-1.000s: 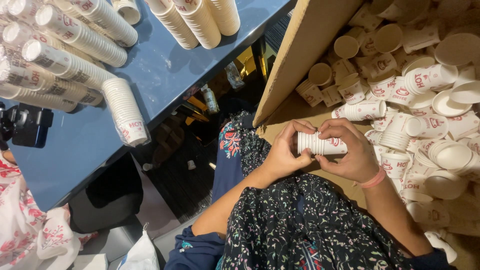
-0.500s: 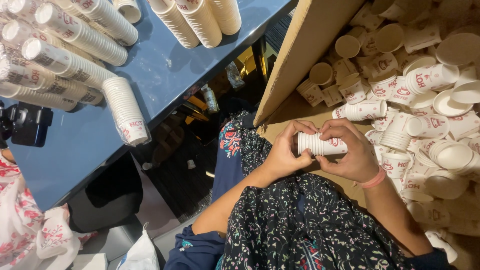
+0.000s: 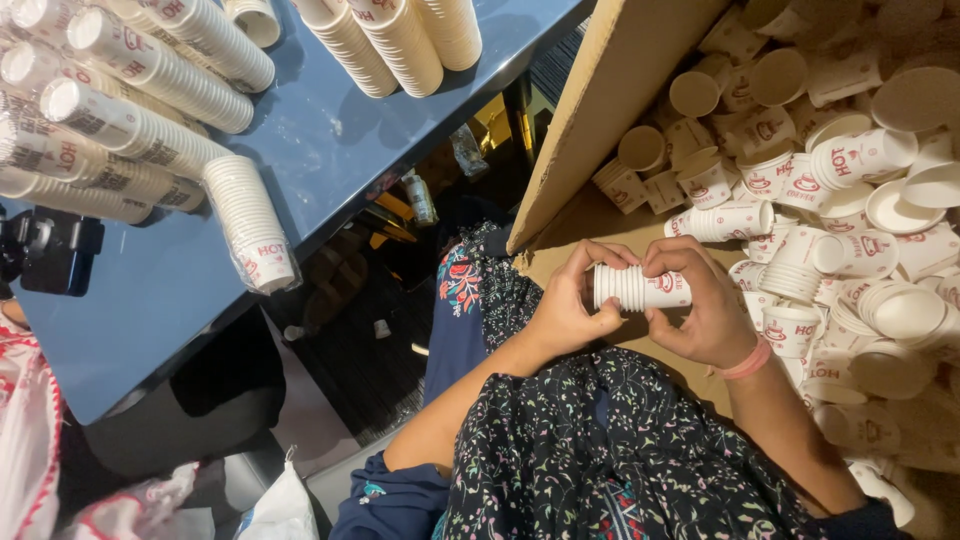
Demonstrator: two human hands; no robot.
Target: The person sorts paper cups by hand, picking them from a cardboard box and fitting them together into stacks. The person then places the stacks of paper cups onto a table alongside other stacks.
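Both of my hands hold one short stack of nested white paper cups (image 3: 640,288), lying sideways just above my lap. My left hand (image 3: 570,305) cups the rim end of the stack. My right hand (image 3: 705,310), with a pink band on its wrist, wraps over the base end. The stack sits at the near edge of a large cardboard box (image 3: 610,110) that is filled with several loose white paper cups (image 3: 850,230) bearing red print.
A blue table (image 3: 330,150) at the left carries several long stacks of the same cups (image 3: 150,130), one short stack (image 3: 250,220) near its edge. A black device (image 3: 50,250) sits at the far left. White plastic bags (image 3: 270,500) lie on the floor below.
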